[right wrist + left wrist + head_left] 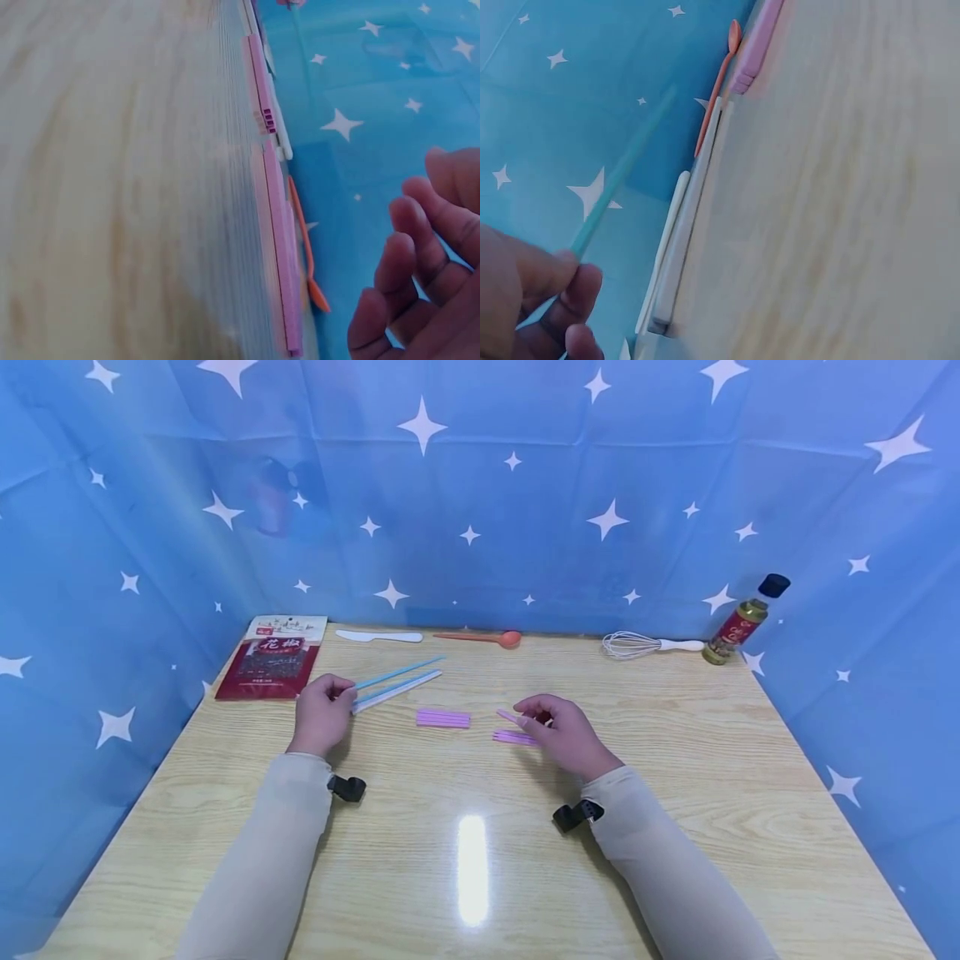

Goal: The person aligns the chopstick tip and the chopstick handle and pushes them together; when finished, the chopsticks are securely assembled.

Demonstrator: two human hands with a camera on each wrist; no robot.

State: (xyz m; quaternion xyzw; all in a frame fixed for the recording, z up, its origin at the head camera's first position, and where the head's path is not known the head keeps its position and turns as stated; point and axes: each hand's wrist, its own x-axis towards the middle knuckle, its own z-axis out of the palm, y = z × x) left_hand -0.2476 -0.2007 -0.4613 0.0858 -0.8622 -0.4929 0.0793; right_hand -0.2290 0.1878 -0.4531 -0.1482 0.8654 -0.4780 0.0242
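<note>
In the head view my left hand pinches the near end of a thin blue stick, tilted up off the table; the left wrist view shows the stick between thumb and fingers. Just under it lie a white bar and a blue stick side by side. My right hand hovers over short pink sticks, partly covering them. Its fingers are loosely bent and apart in the right wrist view, with nothing between them. A bundle of pink sticks lies between the hands.
Along the back edge are a red spice packet, a white knife, an orange spoon, a whisk and an oil bottle. A blue star-patterned cloth hangs behind the wooden table.
</note>
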